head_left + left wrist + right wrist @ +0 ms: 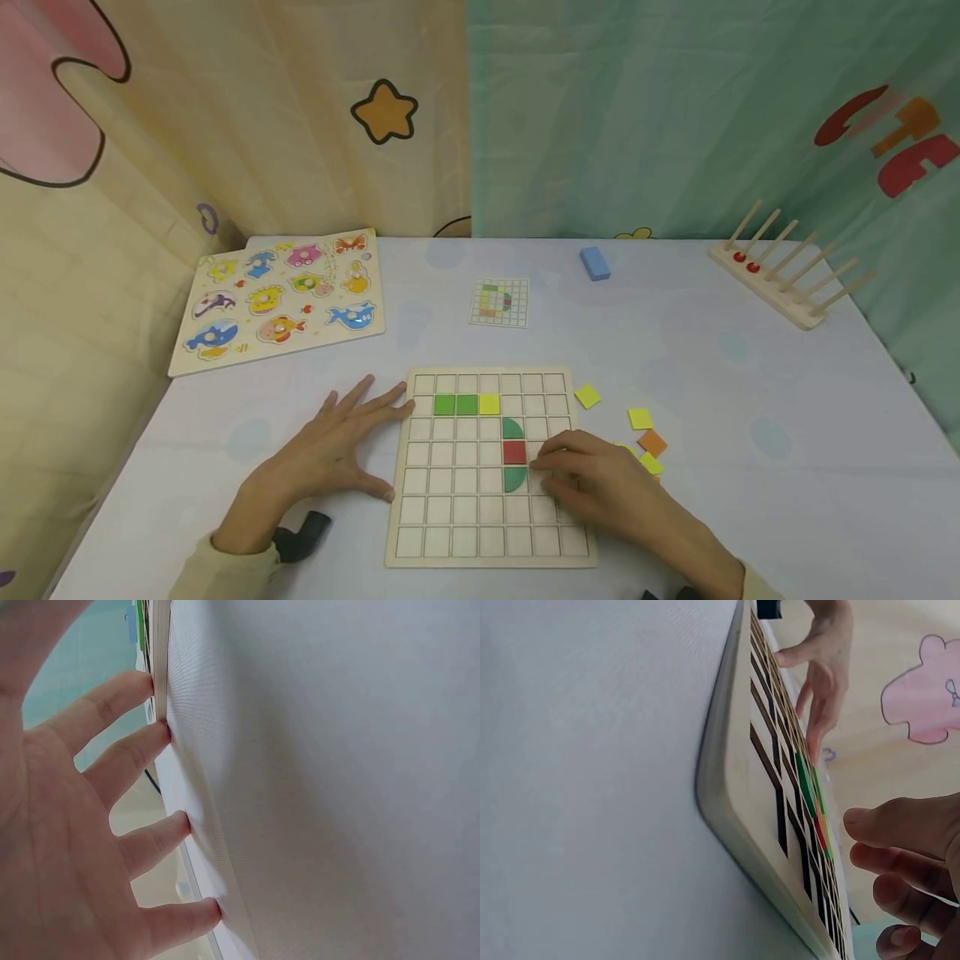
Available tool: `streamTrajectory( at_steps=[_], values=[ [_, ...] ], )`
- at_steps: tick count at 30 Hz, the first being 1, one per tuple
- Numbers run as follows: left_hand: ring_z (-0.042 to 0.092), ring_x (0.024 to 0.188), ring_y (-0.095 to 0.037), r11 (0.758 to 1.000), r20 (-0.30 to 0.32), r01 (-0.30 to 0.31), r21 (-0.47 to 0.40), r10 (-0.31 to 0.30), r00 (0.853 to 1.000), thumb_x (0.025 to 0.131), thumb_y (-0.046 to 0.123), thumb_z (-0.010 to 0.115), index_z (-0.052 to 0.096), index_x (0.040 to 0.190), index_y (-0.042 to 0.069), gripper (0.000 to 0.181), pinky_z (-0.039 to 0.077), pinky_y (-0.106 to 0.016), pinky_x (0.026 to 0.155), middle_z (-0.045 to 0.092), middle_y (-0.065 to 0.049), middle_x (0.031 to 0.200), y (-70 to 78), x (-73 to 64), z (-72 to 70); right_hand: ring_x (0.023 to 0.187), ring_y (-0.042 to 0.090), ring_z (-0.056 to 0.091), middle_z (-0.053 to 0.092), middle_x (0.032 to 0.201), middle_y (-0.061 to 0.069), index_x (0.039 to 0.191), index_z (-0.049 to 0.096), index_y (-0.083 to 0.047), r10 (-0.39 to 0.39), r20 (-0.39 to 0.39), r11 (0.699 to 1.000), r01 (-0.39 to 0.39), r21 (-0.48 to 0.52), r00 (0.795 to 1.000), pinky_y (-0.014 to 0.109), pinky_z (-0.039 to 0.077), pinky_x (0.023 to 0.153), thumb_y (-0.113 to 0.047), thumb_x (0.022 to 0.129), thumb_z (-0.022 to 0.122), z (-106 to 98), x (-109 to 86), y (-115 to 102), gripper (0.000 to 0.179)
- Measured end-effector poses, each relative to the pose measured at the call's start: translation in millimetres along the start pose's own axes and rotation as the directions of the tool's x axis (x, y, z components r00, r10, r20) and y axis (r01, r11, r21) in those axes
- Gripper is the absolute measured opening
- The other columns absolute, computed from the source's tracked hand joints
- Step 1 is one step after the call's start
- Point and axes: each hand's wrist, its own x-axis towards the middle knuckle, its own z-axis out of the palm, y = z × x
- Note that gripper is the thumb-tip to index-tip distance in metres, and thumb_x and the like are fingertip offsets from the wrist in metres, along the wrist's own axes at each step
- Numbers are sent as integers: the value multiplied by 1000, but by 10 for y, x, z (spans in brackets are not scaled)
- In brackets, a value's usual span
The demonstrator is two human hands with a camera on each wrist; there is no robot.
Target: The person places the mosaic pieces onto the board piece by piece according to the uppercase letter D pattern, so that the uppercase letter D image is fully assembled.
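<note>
A wooden grid board lies flat before me. Two green squares and a yellow square sit side by side in its second row. Lower down, a red square lies between two green rounded pieces, an upper one and a lower one. My left hand spreads its fingers, with fingertips and thumb at the board's left edge. Over the right columns, close beside the red square, my right hand has loosely bent fingers. Its thumb stands apart from them, with nothing between in the right wrist view.
Loose yellow squares and orange squares lie right of the board. Behind it is a pattern card. A blue block, a peg rack and an animal puzzle stand farther back.
</note>
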Motion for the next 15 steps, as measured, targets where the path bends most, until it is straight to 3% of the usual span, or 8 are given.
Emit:
streamTrajectory(
  at_steps=[6, 12, 15],
  values=[
    [7, 149, -38, 1000, 4, 3, -1, -3, 1000, 52, 61, 86, 47, 148, 24, 110, 4, -69, 113, 26, 4, 161, 4, 1, -3, 93, 2, 62, 63, 104, -19, 99, 75, -22, 124, -33, 991, -125, -49, 992, 8, 46, 79, -8, 74, 83, -148, -185, 64, 30],
    [8, 149, -38, 1000, -4, -1, 3, 1, 1000, 52, 62, 85, 47, 147, 24, 110, 5, -70, 113, 27, 3, 161, 0, 0, 1, 86, 0, 61, 64, 103, -18, 99, 75, -23, 205, -90, 975, -211, -73, 975, 6, 44, 74, -2, 70, 85, -252, -380, 113, 37],
    [8, 149, -39, 1000, -4, -3, 1, 3, 1000, 52, 62, 85, 48, 147, 24, 109, 5, -70, 113, 27, 3, 161, 3, 0, 2, 79, -1, 57, 64, 100, -18, 98, 76, -22, 236, -133, 964, -249, -94, 963, 5, 43, 79, 0, 68, 85, -301, -468, 141, 39]
  ],
)
